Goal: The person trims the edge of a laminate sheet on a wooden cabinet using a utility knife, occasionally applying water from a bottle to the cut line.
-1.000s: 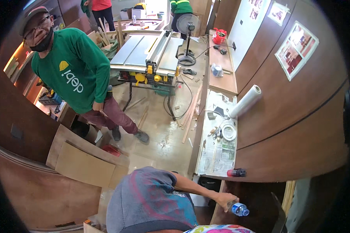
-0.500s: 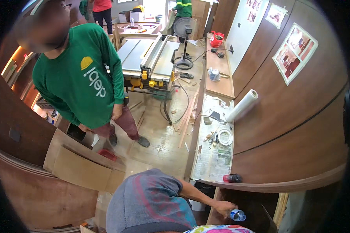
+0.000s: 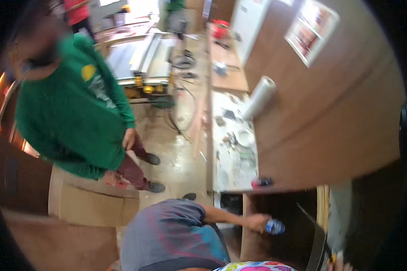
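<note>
At the lower right edge the fingers of my right hand (image 3: 340,266) are closed around the yellow end of a long, narrow, dark blade-like tool (image 3: 308,214). Its exact kind is blurred, and the rest of the hand is cut off. The tool slants up and left toward the dark opening of a cabinet (image 3: 280,253). My left hand is out of view. Close in front, a co-worker in a grey shirt (image 3: 167,235) bends down. That person's hand (image 3: 256,223) holds a clear plastic bottle (image 3: 274,227) with a blue label over the opening.
Bright patterned fabric (image 3: 257,266) shows at the lower edge. A green-shirted person (image 3: 72,117) stands at left, beside a table saw (image 3: 144,67). The covered counter (image 3: 230,169) bears a plastic roll (image 3: 260,97), a white coil (image 3: 245,137) and a dark red-and-black bottle (image 3: 262,182).
My view has swung and blurred, so the scene sits further left. My right hand has come in at the lower right, on the tool's yellow end. The co-worker still holds the bottle.
</note>
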`<action>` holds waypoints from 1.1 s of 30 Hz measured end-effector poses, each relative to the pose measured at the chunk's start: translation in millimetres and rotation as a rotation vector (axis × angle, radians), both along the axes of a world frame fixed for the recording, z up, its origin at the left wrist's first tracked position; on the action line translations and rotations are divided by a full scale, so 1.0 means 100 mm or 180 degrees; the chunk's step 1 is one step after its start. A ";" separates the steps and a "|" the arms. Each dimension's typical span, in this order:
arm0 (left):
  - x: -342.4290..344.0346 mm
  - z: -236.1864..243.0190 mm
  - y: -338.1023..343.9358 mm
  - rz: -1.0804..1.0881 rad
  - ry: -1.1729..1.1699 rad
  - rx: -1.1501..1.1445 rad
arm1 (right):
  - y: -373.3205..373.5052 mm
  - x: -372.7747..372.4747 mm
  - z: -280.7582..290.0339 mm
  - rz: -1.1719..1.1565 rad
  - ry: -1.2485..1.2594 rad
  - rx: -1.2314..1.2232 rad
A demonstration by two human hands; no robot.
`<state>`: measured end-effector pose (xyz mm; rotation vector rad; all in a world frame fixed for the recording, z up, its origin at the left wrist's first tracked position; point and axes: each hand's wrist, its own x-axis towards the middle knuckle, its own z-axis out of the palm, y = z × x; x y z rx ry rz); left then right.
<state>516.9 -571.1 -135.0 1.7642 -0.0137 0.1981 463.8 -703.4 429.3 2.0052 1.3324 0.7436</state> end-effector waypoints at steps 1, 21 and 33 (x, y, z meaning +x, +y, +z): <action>0.00 0.02 -0.02 0.0220 -0.0153 0.0174 | 0.16 -0.08 0.06 0.0108 0.0067 0.0087; -0.74 1.76 0.50 0.1191 -0.1744 0.0441 | 0.15 -0.01 -0.01 -0.0244 0.0347 0.0380; -0.90 3.85 0.63 0.1870 -0.3698 0.1843 | 0.06 -0.01 -0.01 0.0398 0.0096 0.0125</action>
